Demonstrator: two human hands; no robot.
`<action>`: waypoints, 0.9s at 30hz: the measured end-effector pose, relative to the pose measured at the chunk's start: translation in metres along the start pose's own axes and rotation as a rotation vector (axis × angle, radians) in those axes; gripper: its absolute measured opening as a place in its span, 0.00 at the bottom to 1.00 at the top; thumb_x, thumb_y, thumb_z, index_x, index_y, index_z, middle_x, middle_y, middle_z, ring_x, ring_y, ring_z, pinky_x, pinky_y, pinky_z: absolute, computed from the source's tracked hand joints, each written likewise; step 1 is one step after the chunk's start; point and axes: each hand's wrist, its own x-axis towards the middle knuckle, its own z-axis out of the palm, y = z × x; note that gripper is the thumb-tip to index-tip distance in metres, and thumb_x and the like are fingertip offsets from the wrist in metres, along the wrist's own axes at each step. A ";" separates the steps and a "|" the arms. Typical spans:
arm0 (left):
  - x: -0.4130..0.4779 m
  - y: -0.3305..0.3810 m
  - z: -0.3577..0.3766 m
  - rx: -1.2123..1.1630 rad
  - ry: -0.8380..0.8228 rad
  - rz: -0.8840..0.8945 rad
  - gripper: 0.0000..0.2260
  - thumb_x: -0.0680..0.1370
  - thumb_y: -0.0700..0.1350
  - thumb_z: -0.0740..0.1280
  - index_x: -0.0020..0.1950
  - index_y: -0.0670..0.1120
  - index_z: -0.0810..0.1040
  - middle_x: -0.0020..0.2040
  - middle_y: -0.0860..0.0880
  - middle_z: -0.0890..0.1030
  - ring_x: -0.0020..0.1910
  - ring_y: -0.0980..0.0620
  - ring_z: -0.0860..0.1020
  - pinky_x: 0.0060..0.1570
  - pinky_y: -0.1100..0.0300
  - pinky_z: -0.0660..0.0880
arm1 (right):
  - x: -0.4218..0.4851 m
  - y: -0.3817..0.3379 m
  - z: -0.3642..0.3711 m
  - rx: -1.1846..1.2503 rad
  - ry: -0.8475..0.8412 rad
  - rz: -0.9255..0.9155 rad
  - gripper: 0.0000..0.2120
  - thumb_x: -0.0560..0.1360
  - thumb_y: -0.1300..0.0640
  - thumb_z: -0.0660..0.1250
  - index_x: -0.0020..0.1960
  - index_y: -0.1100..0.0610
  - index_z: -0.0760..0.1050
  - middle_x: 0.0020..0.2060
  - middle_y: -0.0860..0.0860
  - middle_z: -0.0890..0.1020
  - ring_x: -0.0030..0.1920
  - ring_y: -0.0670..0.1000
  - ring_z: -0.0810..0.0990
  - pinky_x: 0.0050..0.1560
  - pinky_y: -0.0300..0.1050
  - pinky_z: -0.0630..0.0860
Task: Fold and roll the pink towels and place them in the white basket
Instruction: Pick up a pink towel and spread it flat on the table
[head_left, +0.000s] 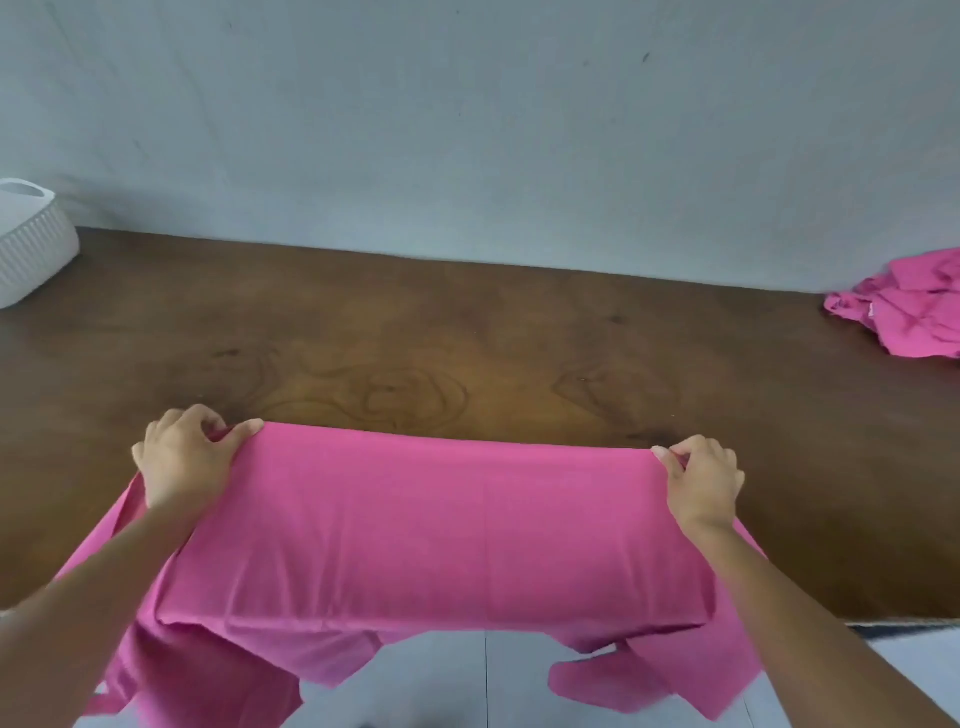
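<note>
Both hands, left (182, 460) and right (704, 483), pinch the pink cloth towel's (431, 525) far corners; it drapes over the brown wooden worktop's (467, 353) near edge.

The towel (436, 525) I'm holding is thin pink cloth, matt and smooth, with a faint crease down its middle. The table (467, 353) under it is dark brown wood with swirling grain and a soft sheen. The basket (31, 244) looks like white plastic, ribbed on its side. The heap of pink cloth (904, 306) is matt and crumpled, and the wall (467, 130) is matt grey, lightly scuffed
</note>
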 end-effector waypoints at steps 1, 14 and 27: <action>0.008 0.002 0.002 -0.011 -0.002 0.003 0.17 0.73 0.60 0.75 0.38 0.49 0.75 0.44 0.47 0.76 0.52 0.39 0.73 0.60 0.39 0.65 | 0.004 -0.004 0.003 -0.011 0.008 0.008 0.11 0.78 0.49 0.70 0.43 0.55 0.76 0.44 0.50 0.78 0.52 0.59 0.74 0.56 0.57 0.66; 0.094 0.034 0.037 0.003 -0.079 0.073 0.17 0.74 0.66 0.71 0.46 0.52 0.78 0.52 0.50 0.78 0.60 0.41 0.68 0.64 0.43 0.61 | 0.073 -0.040 0.038 -0.070 0.116 0.042 0.11 0.80 0.49 0.67 0.46 0.56 0.75 0.46 0.56 0.80 0.53 0.63 0.73 0.54 0.58 0.68; 0.173 0.083 0.080 -0.042 -0.040 0.125 0.16 0.75 0.62 0.71 0.38 0.53 0.74 0.43 0.53 0.77 0.55 0.45 0.68 0.59 0.45 0.62 | 0.175 -0.063 0.071 -0.024 0.104 0.011 0.11 0.80 0.51 0.68 0.44 0.58 0.76 0.43 0.57 0.80 0.51 0.65 0.74 0.53 0.59 0.69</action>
